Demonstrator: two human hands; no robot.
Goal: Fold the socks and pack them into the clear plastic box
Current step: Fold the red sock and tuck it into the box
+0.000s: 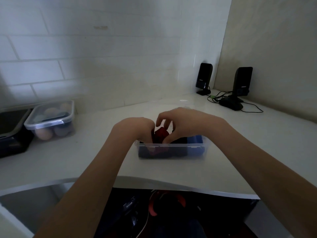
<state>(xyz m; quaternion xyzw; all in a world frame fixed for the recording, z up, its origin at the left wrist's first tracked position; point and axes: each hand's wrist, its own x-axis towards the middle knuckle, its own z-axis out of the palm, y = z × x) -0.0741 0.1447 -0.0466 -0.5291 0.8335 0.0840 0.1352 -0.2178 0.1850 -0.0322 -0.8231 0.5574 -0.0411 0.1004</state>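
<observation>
A clear plastic box (pixel 171 145) stands on the white counter in front of me, in the middle of the view. Inside it lie dark socks (pixel 178 152) and a blue sock (pixel 196 143) at the right end. A red folded sock (pixel 160 133) sits at the box's left-middle, half above the rim. My left hand (pixel 135 128) reaches into the box's left end and grips the red sock from the left. From the right, my right hand (pixel 181 122) curls its fingers over that sock's top. Its lower part is hidden by both hands.
A lidded clear container (pixel 51 121) holding rounded items stands at the left by the tiled wall, next to a dark tray (pixel 12 129). Two black speakers (pixel 204 78) (pixel 242 83) with cables stand at the back right corner. The counter's front edge (pixel 171 182) curves just below the box.
</observation>
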